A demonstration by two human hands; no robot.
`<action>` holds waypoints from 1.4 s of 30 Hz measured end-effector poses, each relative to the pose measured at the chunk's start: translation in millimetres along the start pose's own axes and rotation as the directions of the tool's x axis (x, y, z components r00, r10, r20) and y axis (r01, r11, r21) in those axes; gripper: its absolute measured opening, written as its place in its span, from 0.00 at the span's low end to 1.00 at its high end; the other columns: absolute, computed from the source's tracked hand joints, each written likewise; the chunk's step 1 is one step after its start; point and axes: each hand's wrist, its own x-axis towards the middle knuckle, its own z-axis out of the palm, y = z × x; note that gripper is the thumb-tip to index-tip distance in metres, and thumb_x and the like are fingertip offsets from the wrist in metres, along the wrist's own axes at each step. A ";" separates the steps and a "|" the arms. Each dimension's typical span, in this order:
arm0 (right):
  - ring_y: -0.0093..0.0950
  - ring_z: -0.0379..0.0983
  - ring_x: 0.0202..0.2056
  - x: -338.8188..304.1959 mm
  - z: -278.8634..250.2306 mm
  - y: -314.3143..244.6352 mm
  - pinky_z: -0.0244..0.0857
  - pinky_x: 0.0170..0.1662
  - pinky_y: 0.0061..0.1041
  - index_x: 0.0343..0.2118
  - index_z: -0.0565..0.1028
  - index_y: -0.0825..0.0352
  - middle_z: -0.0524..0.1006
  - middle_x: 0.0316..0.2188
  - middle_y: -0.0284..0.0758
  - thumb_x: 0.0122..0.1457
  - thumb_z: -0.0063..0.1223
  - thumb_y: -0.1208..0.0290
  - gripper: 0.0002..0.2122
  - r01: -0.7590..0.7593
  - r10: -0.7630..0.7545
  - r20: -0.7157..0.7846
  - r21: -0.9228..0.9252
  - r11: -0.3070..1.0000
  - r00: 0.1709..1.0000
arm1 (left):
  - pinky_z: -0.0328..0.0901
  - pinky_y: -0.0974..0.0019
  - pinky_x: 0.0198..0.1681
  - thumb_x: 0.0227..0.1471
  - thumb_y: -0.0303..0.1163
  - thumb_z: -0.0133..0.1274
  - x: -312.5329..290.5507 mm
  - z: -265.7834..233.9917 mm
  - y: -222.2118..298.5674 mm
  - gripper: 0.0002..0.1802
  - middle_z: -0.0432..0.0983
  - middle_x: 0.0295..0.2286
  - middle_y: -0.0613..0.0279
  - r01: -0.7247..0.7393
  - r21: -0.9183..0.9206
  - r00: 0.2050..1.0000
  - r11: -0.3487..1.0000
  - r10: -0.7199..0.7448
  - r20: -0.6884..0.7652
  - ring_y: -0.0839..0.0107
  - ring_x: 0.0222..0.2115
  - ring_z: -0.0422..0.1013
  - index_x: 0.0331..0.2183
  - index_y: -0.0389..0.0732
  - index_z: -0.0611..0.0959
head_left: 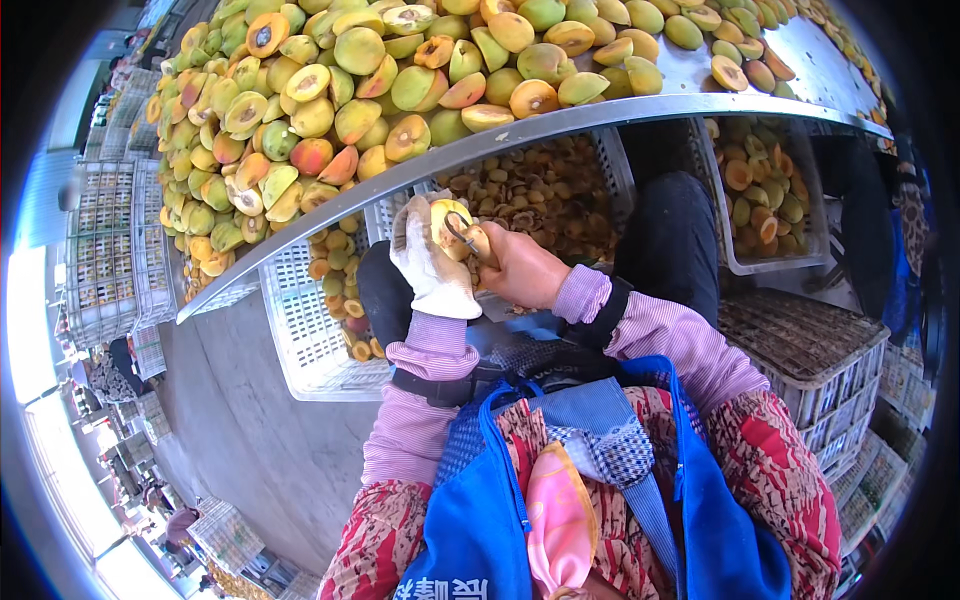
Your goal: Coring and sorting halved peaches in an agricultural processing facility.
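Observation:
My left hand [432, 278], in a white glove, grips a cut yellow peach half [441, 238] in front of the table edge, its cut face turned toward my right hand. My bare right hand [528, 270] is closed around the short pale handle of a pitting tool [457, 219]. The tool's curved metal loop lies against the flesh of the peach half; how deep it sits I cannot tell. Just beyond my hands, a heap of whole and halved green-yellow peaches [310, 115] covers much of the metal table [685, 108].
Below the table edge, a crate [618, 165] holds brownish pieces. White crates with peach halves stand at the left [300, 335] and right [733, 250] of my knees. Stacked crates [830, 400] are close on my right; more stacks [105, 240] stand far left across the grey floor [230, 430].

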 end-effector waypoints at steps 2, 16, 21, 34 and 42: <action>0.45 0.71 0.29 -0.4 3.8 7.9 0.65 0.32 0.35 0.37 0.63 0.72 0.71 0.23 0.50 0.47 0.46 0.76 0.13 0.025 -0.025 0.002 0.036 0.999 1.000 | 0.68 0.66 0.32 0.50 0.33 0.51 -2.4 -6.3 -3.4 0.12 0.74 0.28 0.55 -0.045 0.040 0.999 0.998 0.044 0.030 0.66 0.28 0.72 0.32 0.34 0.75; 0.47 0.71 0.31 -5.1 5.0 12.2 0.65 0.33 0.38 0.33 0.63 0.73 0.72 0.24 0.52 0.46 0.46 0.76 0.11 0.049 -0.049 -0.016 -0.019 0.999 0.999 | 0.68 0.65 0.32 0.51 0.36 0.50 -9.5 -1.2 1.9 0.14 0.74 0.28 0.54 0.005 0.103 0.996 0.995 -0.014 0.086 0.65 0.29 0.72 0.33 0.33 0.75; 0.42 0.72 0.24 -6.6 -6.8 3.6 0.66 0.27 0.34 0.35 0.63 0.72 0.73 0.22 0.47 0.47 0.46 0.76 0.12 0.006 -0.005 0.099 -0.004 1.000 0.995 | 0.69 0.65 0.30 0.50 0.33 0.50 4.7 -10.0 3.5 0.13 0.75 0.26 0.52 0.173 0.089 0.968 0.981 -0.186 0.170 0.63 0.26 0.73 0.32 0.31 0.76; 0.18 0.59 0.08 -13.3 -23.0 -4.4 0.53 0.10 0.19 0.36 0.65 0.64 0.64 0.10 0.28 0.49 0.45 0.74 0.10 -0.331 0.236 0.450 0.144 0.933 0.861 | 0.66 0.73 0.33 0.45 0.22 0.55 -6.5 -22.6 0.2 0.05 0.76 0.28 0.61 -0.191 0.403 0.950 0.895 0.066 0.305 0.78 0.29 0.70 0.30 0.32 0.79; 0.14 0.55 0.08 -15.0 -19.7 14.7 0.49 0.09 0.15 0.25 0.67 0.65 0.60 0.10 0.23 0.49 0.49 0.73 0.04 -0.576 0.130 0.724 0.412 0.706 0.677 | 0.67 0.71 0.34 0.46 0.21 0.52 -7.2 -15.2 11.3 0.04 0.76 0.29 0.61 -0.833 0.421 0.533 0.359 0.316 0.785 0.74 0.29 0.72 0.29 0.33 0.79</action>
